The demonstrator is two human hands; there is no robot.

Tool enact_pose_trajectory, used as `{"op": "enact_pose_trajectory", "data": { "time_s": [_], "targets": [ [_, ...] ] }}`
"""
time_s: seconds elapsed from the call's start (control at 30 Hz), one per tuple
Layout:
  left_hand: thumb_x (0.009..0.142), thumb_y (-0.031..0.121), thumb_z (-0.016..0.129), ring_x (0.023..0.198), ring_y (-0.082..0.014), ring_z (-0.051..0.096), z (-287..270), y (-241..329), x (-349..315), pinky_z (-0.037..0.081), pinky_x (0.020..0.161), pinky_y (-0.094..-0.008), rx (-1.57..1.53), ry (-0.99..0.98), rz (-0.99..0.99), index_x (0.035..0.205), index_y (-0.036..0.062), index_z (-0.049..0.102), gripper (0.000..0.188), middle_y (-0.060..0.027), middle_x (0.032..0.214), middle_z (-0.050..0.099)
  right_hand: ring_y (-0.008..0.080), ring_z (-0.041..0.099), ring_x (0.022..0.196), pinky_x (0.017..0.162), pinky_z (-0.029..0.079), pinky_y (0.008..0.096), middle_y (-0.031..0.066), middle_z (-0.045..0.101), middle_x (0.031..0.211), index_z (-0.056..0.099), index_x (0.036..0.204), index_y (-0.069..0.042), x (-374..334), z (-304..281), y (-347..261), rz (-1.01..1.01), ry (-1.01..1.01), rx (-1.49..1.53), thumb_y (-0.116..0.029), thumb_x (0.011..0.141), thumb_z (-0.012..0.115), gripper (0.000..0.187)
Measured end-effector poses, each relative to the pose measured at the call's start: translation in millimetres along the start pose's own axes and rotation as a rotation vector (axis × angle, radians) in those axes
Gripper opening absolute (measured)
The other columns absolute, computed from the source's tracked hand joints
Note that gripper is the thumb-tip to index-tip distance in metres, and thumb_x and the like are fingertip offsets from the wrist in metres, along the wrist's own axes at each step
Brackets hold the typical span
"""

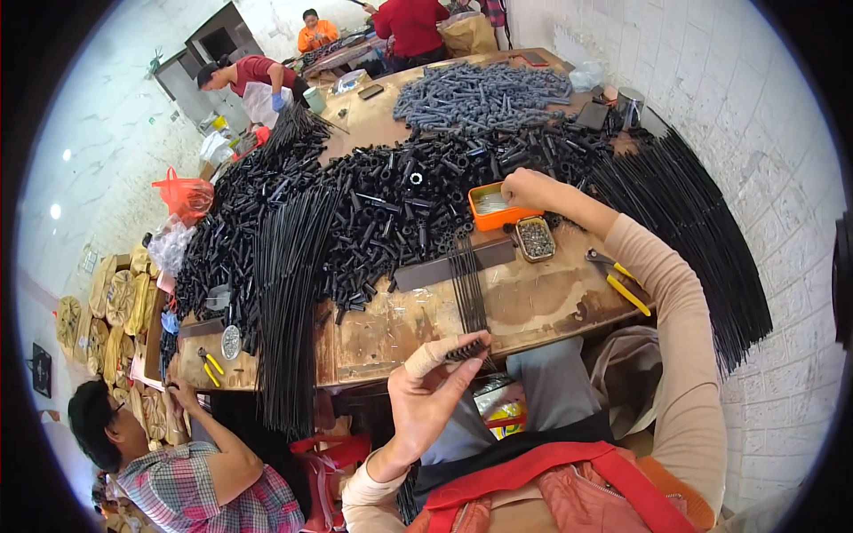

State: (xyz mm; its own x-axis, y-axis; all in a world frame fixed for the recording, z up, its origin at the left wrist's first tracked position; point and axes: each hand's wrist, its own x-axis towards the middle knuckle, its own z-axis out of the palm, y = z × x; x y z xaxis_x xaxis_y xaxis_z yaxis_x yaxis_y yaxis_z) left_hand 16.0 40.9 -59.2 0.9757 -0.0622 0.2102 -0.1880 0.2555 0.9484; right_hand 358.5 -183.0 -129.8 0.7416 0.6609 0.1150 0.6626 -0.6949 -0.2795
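Low in the middle, my left hand [425,395] pinches several thin black rods [467,289] side by side between thumb and fingers, near the table's front edge. Tape or a finger cover wraps one of its fingers. The rods' far ends rest across a dark flat bar [422,272] on the table. My right hand [529,189] is at an orange box [499,218] holding pale, thin pieces. Its fingers are bent together and their tips are partly hidden, so what they grip is unclear. Beside that box stands a small tin [536,240] of little metal parts.
Black tubular parts [382,222] heap across the table, with grey ones [480,96] behind. Long black rods lie in bundles at left [298,293] and right [689,231]. Yellow-handled pliers [628,295] lie right. A co-worker [200,453] sits at left; other people work farther back.
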Motion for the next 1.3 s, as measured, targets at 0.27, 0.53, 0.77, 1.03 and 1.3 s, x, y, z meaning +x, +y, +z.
{"op": "enact_pose_trajectory", "data": {
  "time_s": [0.27,0.53,0.77,1.03,1.3],
  "targets": [
    [0.088,-0.011,0.058,0.103,-0.0231,0.065,7.0,9.3,13.8,0.055,0.091,-0.0343,0.103,0.055,-0.033,0.128,-0.0031,0.054,0.041,-0.0182,0.112,0.066,0.0301,0.067,0.072,0.067,0.053,0.0369,0.0129,0.069,0.08,0.071,0.086,-0.003,-32.1,-61.2,-50.0,-0.117,0.313,0.249,-0.011,0.079,0.065,0.012],
    [0.088,0.007,0.069,0.079,-0.0017,0.061,0.6,2.1,21.9,0.047,0.065,-0.0166,0.081,0.06,-0.028,0.112,0.0024,0.069,0.025,-0.0001,0.093,0.071,0.0235,0.06,0.068,0.059,0.049,0.0321,0.0091,0.062,0.086,0.068,0.114,-0.012,-174.5,-92.9,-221.9,-0.485,0.451,0.153,0.001,0.077,0.067,0.039],
    [0.088,0.004,0.069,0.081,-0.0055,0.064,1.9,0.4,15.3,0.052,0.073,-0.0197,0.011,0.071,-0.03,0.109,-0.0003,0.068,0.022,-0.0033,0.091,0.07,0.0226,0.057,0.067,0.056,0.048,0.0337,0.0083,0.055,0.087,0.063,0.126,-0.014,-195.3,-82.6,-233.6,-0.417,0.425,-0.091,0.005,0.071,0.063,0.058],
    [0.088,0.004,0.068,0.085,-0.0088,0.066,0.3,0.8,11.6,0.055,0.078,-0.0225,-0.025,0.075,-0.04,0.109,-0.0008,0.068,0.022,-0.0061,0.095,0.071,0.0241,0.058,0.071,0.058,0.049,0.0342,0.0089,0.054,0.088,0.061,0.127,-0.013,-195.5,-74.6,-235.4,-0.414,0.429,-0.059,0.007,0.073,0.06,0.058],
    [0.088,0.001,0.067,0.089,-0.0104,0.066,-2.6,1.7,13.1,0.055,0.08,-0.024,-0.04,-0.022,-0.07,0.111,-0.0007,0.068,0.023,-0.0076,0.099,0.071,0.025,0.062,0.076,0.06,0.052,0.0329,0.0118,0.061,0.093,0.063,0.105,0.003,-182.6,-85.6,-229.1,-0.651,0.523,-0.087,-0.002,0.07,0.066,0.036]
  ]
}}
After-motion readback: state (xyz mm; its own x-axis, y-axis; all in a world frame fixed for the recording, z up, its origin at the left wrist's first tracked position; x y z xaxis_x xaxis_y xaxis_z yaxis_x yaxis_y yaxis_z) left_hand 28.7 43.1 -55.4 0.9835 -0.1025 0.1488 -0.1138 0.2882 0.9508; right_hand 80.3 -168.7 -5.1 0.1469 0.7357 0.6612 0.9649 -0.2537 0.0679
